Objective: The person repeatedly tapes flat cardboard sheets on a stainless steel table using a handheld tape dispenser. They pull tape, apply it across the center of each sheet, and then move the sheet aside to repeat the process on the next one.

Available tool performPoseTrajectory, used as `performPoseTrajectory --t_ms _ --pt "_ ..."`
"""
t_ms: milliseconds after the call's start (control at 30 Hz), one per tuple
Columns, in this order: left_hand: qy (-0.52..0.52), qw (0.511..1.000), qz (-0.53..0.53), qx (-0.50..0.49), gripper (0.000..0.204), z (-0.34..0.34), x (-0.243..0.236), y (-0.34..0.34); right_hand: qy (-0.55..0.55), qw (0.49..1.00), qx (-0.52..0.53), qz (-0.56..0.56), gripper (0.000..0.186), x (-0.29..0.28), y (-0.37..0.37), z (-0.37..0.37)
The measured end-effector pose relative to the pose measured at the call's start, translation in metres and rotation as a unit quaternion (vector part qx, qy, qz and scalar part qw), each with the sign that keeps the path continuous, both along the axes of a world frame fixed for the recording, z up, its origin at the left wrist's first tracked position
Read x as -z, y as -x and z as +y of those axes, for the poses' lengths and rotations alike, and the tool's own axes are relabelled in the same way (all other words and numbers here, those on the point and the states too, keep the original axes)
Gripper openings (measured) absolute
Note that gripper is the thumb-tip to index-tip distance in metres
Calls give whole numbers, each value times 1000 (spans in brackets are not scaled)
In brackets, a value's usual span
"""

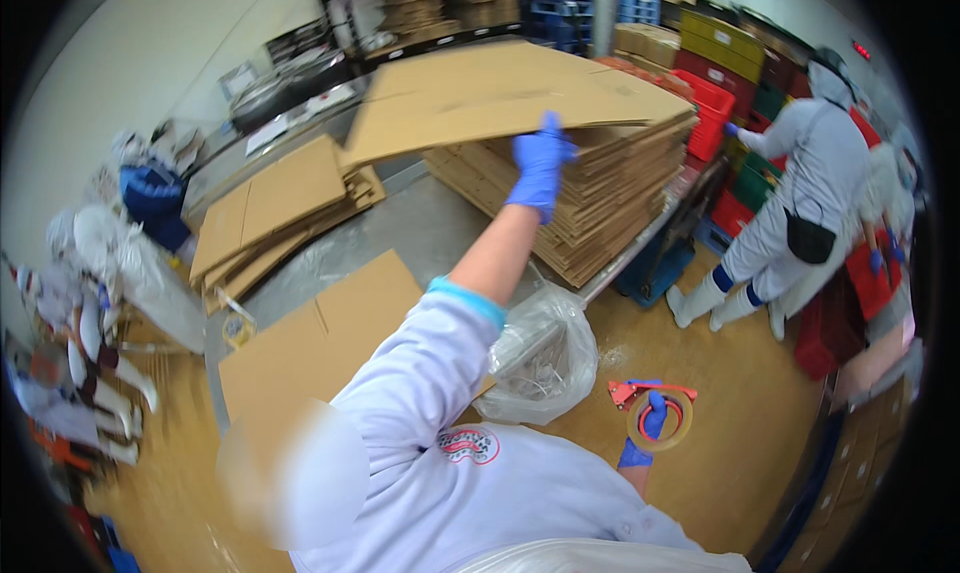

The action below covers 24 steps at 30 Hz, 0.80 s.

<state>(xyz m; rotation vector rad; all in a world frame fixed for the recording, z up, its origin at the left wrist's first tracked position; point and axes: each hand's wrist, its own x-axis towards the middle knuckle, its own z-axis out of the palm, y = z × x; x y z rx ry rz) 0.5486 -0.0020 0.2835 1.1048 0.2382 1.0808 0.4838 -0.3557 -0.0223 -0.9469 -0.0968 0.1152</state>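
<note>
1. The flattened cardboard sheet point(480, 98) is lifted at an angle off the tall stack of flat cartons point(580, 208) on the steel table point(420, 223). It is judged light, stiff yet bendable along its creases, and awkward because of its span.
2. The left hand point(541, 166), gloved in blue, is closed on the sheet's near edge; a hold close to mid-edge is judged to limit sag.
3. The tape dispenser point(660, 416) is gripped in the closed right hand point(648, 428), low above the floor.
</note>
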Motion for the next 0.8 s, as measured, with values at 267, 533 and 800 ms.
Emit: performPoseTrajectory --t_ms 267,533,800 --pt "-178 948 226 138 22 8 23 104 137 974 -103 -151 22 -68 17 45" --pt "-214 751 591 -202 96 0 241 412 128 836 -454 -279 24 -114 77 220" --pt "-233 519 819 -72 121 -82 262 451 -56 789 -556 -254 20 -73 165 432"
